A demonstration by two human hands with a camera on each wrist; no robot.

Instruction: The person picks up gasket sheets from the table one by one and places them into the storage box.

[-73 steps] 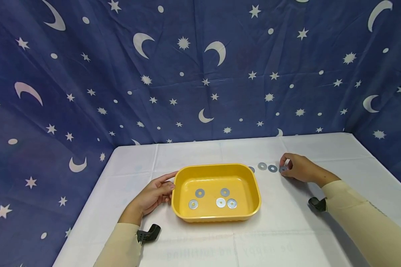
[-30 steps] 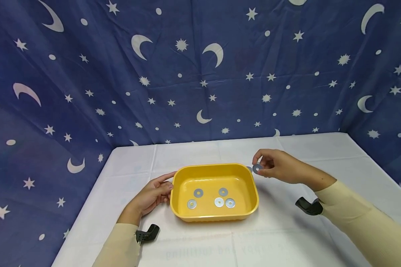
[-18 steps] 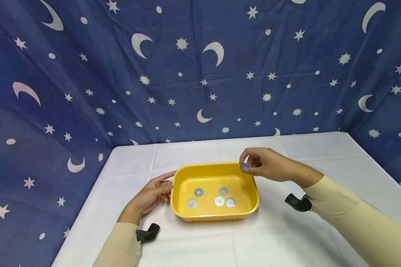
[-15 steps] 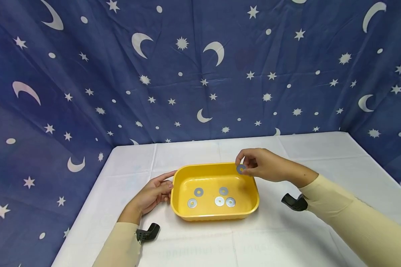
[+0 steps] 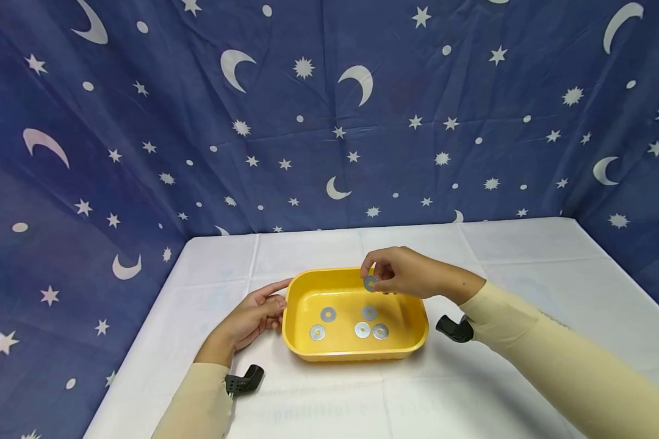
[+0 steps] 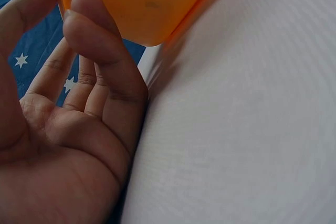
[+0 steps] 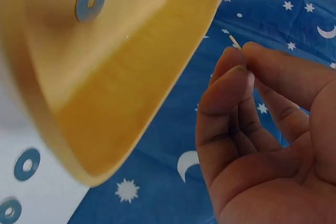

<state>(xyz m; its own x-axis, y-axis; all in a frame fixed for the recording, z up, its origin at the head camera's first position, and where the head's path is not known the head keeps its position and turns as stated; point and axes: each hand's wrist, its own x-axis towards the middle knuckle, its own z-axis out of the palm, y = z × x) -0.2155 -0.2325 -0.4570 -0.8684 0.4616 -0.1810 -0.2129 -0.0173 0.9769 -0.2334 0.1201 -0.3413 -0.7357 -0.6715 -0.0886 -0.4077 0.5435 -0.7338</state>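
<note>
My right hand [image 5: 406,272] pinches a flat metal washer [image 5: 370,283] between thumb and fingertips, over the back of a yellow plastic tray [image 5: 335,355]. The right wrist view has this washer [image 7: 235,42] nearly edge-on at the fingertips. Inside the tray several washers lie flat, two at the left and a group right of the middle, among them a bright one [image 5: 362,330]. At the tray's left end rests my left hand [image 5: 252,319], its index finger stretched along the corner and thumb near the rim. The left wrist view gives loosely bent fingers [image 6: 105,40] beside the tray wall.
Loose washers [image 7: 27,164] lie on the white cloth outside the tray in the right wrist view; my right hand and arm hide them in the head view. A blue curtain [image 5: 329,152] with moons and stars stands behind the white-covered table [image 5: 318,402].
From the table right of the tray, my right hand has lifted a washer and carried it left, over the tray. My left hand and the tray have stayed in place.
</note>
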